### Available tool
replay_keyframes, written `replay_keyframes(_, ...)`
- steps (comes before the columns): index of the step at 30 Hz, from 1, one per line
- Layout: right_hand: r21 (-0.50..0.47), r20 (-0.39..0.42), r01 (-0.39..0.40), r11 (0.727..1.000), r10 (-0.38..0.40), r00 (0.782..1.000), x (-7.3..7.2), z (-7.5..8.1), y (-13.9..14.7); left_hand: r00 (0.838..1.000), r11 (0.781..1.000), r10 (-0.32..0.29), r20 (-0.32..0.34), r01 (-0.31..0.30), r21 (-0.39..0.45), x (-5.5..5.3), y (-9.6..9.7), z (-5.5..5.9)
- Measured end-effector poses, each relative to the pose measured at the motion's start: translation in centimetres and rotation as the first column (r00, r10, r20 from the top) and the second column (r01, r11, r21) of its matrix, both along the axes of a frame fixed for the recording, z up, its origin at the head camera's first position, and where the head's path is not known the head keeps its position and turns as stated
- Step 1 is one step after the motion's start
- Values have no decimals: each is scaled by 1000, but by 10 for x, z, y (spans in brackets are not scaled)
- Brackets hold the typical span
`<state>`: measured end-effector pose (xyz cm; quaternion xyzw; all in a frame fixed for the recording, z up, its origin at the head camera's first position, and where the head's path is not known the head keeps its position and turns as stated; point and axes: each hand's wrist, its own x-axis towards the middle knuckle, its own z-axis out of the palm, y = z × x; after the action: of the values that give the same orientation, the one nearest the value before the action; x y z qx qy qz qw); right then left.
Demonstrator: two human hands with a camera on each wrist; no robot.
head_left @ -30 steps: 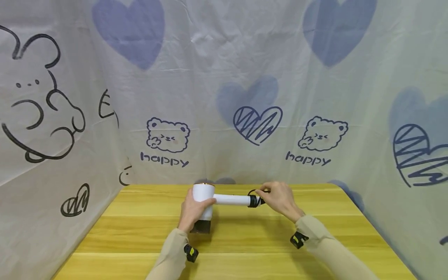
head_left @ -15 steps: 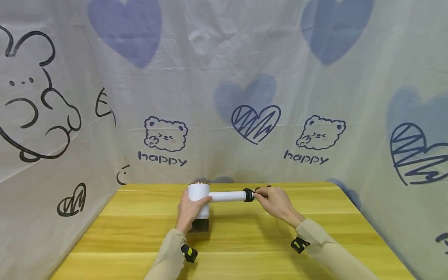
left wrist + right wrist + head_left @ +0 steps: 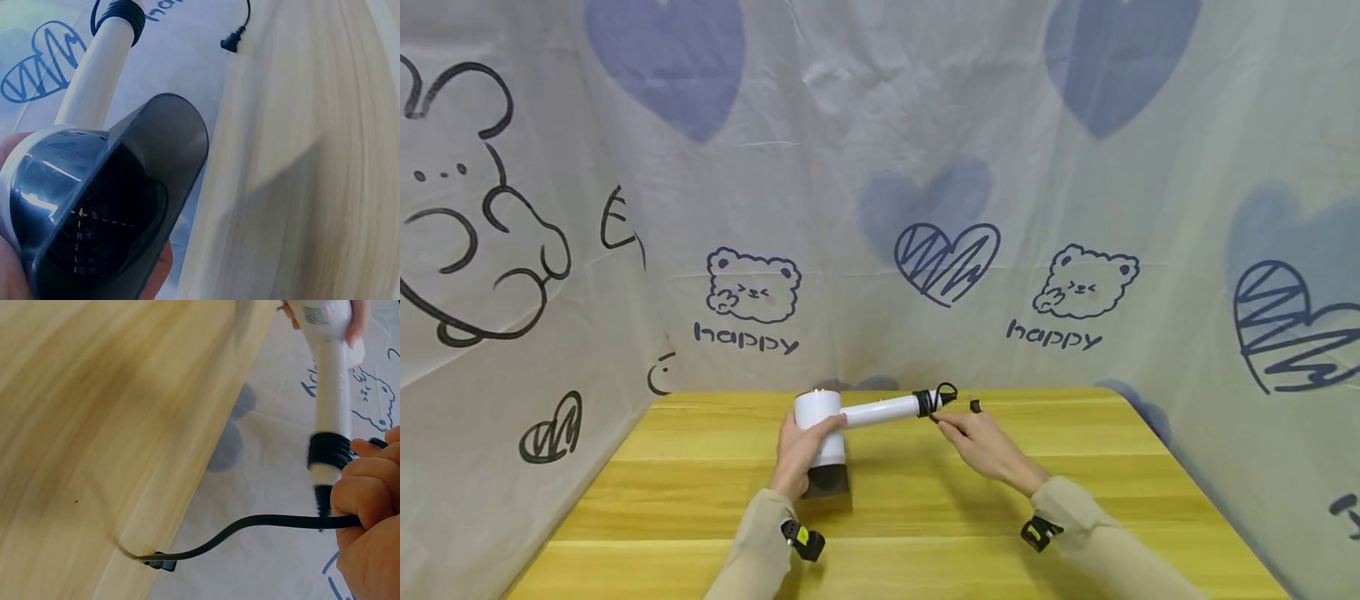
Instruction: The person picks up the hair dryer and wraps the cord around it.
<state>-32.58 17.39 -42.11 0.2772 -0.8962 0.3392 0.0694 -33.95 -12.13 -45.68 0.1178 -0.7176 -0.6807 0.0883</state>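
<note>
My left hand point(image 3: 801, 454) grips the white body of a hair dryer point(image 3: 818, 412), thumb across its front where the handle joins. A dark nozzle point(image 3: 175, 134) points toward me, and the white handle point(image 3: 880, 412) stretches right, tilted slightly up. Coils of black cord point(image 3: 329, 450) are wound round the handle's end. My right hand point(image 3: 988, 450) pinches the cord just beyond the coils, fingers curled in the right wrist view. From that hand a short free length of cord point(image 3: 262, 520) runs out to the black plug point(image 3: 230, 42).
Beneath the hands lies a wood-grain table point(image 3: 925, 533). White cloth point(image 3: 850, 108) printed with hearts and bears hangs behind it and along both sides. Each wrist wears a small black camera, like the left one point(image 3: 803, 540).
The right hand has moved slightly down and toward me with the cord, leaving a loop above the handle's end. The handle's far end has tipped up, and the dryer has shifted slightly left.
</note>
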Motion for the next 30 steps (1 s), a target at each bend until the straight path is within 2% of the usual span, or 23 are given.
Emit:
replay_keyframes(12, 42, 0, 36, 998, -36, 999, 5, -20, -1, 999, 997, -29, 32, 26, 79, 2, 5, -1)
replay_keyframes(23, 92, 47, -25, 995, 20, 999, 6, -31, -7, 999, 991, -45, 18, 43, 127, 1, 5, -3)
replay_keyframes(27, -1, 188, -40, 999, 39, 981, -2, -33, -2, 998, 986, -67, 15, 64, 154, 0, 4, -1)
replay_keyframes(30, -122, 342, -16, 992, 57, 938, -10, -34, 4, 997, 983, -78, 10, 75, 169, 0, 4, 3)
